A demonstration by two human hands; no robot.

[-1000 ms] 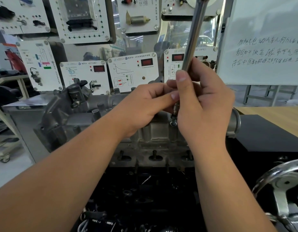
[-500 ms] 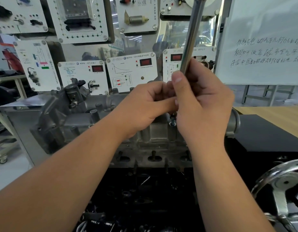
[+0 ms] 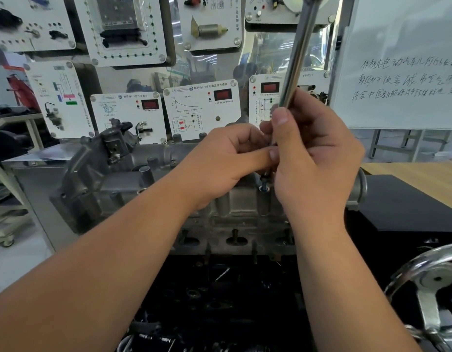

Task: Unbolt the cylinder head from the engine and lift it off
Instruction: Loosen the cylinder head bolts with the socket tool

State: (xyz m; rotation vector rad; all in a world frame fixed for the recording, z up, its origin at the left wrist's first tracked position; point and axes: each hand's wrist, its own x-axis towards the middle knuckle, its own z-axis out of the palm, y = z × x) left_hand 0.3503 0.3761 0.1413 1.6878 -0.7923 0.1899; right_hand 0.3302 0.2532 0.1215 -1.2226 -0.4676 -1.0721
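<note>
Head view: cylinder head [image 3: 184, 196] sits on the engine block [image 3: 220, 288], dead centre and low in frame, not lifted. Judging by that, we're mid-unbolting. One bolt [image 3: 264, 182] stands proud of its hole at the top edge of the head, just under my hands; can't tell how many others are out (most of the top face is hidden behind my wrists).

My right hand [image 3: 314, 158] is wrapped round the lower end of the long wrench shaft [image 3: 297, 52], thumb up along it. My left hand [image 3: 225, 161] pinches the shaft's tip just above the bolt, steadying it; the socket itself is hidden.

Materials: head is rough cast grey alloy, ribbed, oily dark at the port face. Shaft is polished chrome, round, leaning top-right. Block below is black. Chromed handwheel [image 3: 428, 288] bottom right. Whiteboard [image 3: 402, 62] behind.
</note>
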